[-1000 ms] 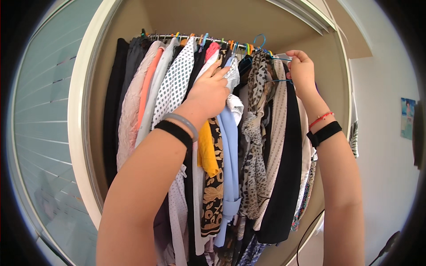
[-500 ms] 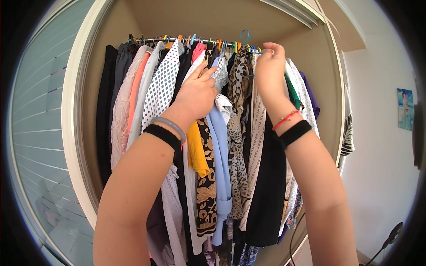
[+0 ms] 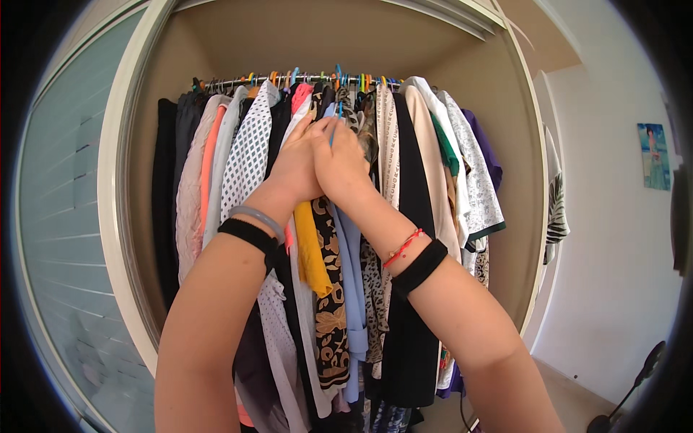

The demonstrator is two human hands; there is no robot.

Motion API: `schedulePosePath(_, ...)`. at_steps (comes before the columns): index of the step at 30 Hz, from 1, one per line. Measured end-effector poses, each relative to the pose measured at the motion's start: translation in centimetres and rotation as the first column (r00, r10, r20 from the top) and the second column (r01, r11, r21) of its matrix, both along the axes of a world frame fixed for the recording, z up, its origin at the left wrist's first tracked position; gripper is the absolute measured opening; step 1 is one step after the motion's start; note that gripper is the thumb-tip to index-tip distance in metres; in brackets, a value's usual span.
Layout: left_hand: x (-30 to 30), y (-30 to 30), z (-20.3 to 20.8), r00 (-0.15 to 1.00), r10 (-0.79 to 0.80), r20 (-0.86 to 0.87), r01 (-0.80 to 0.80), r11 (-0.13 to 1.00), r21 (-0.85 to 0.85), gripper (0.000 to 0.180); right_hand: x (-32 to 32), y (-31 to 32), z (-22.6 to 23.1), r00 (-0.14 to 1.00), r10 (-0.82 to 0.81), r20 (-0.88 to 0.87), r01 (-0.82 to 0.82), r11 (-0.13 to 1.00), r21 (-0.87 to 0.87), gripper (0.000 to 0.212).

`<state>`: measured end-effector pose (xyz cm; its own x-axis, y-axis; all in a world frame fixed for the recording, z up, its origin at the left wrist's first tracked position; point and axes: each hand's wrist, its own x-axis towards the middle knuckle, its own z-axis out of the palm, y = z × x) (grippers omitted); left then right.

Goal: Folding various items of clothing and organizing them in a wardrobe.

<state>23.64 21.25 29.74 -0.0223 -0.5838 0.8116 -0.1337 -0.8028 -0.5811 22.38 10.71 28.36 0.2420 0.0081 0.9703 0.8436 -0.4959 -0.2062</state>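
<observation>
My right hand (image 3: 341, 162) is closed on a thin blue hanger (image 3: 340, 108), part of which rises above its fingers in front of the rail. Right up against it, my left hand (image 3: 294, 164) has its fingers bent among the garments. The right hand covers part of it, so what it grips cannot be made out. Just beneath the hands hang a mustard-yellow garment (image 3: 312, 252), a black garment with tan flowers (image 3: 332, 317) and a light blue shirt (image 3: 352, 289). A leopard-print garment (image 3: 373, 289) hangs beside the right wrist.
A metal rail (image 3: 238, 79) packed with clothes on hangers spans the wardrobe. Black trousers (image 3: 409, 289) and a white patterned shirt (image 3: 473, 180) hang to the right. A frosted sliding door (image 3: 65, 216) stands at left; a picture (image 3: 653, 155) is on the right wall.
My right hand has come left from the rail's right part to meet my left hand, bringing the blue hanger. The white patterned shirt on the right now shows more fully.
</observation>
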Motion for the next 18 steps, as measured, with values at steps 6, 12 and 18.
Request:
schedulePosePath(6, -0.5, -0.7, -0.7, 0.989, -0.143, 0.040, 0.145, 0.988, -0.058, 0.050, 0.3, -1.2, 0.8, 0.998, 0.022, 0.062, -0.013, 0.989, -0.147, 0.077)
schedulePosePath(12, 0.8, -0.8, 0.3, 0.974, -0.224, 0.019, 0.223, 0.957, -0.184, 0.037, 2.3, -3.7, 2.5, 0.907, 0.419, 0.049, -0.398, 0.889, -0.225, 0.077)
schedulePosePath(18, 0.8, -1.4, -0.1, 0.972, -0.200, 0.125, 0.223, 0.950, -0.217, 0.031, 7.4, -9.0, 1.6, 0.819, -0.397, 0.414, 0.554, 0.736, -0.389, 0.046)
